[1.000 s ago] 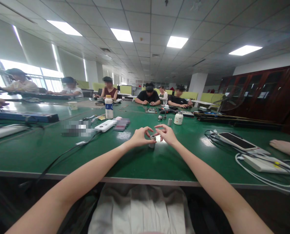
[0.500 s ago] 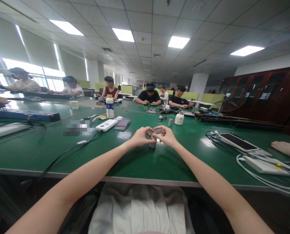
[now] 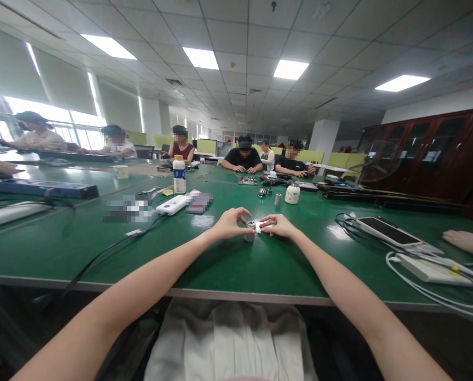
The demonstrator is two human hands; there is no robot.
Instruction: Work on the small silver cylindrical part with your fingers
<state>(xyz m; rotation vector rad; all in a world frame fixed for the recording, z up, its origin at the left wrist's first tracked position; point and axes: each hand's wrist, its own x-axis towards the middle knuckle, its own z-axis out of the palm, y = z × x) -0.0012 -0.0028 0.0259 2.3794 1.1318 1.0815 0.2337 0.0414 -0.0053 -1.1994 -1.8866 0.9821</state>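
Reading the clock from above, twelve straight ahead across the table:

With the left hand (image 3: 231,222), grips the top of a small metal cylinder (image 3: 249,237), thumb along the near side and fingers curled behind. Has the cylinder upright at the centre of the clock, on the green tabletop (image 3: 220,267). Holds the right hand (image 3: 280,226) just beside, at three o'clock, fingers bent toward the thumb, with a bright white patch at the fingertips. Cannot tell part from glare there, nor grip from bare touch.

Has a second metal cylinder (image 3: 278,199) standing at one o'clock, near a round white jar (image 3: 292,194), with small metal parts (image 3: 262,192) closer to twelve. Shows a circuit board (image 3: 248,180) farther off at twelve, in front of a person in a black top (image 3: 242,159). Shows a white power strip (image 3: 172,205) at ten, beside a blurred flat item (image 3: 199,202), and a capped bottle (image 3: 179,177) beyond. Has a phone (image 3: 389,230) at three, among looped cables (image 3: 395,264), with another person's hand (image 3: 461,239) farther right.
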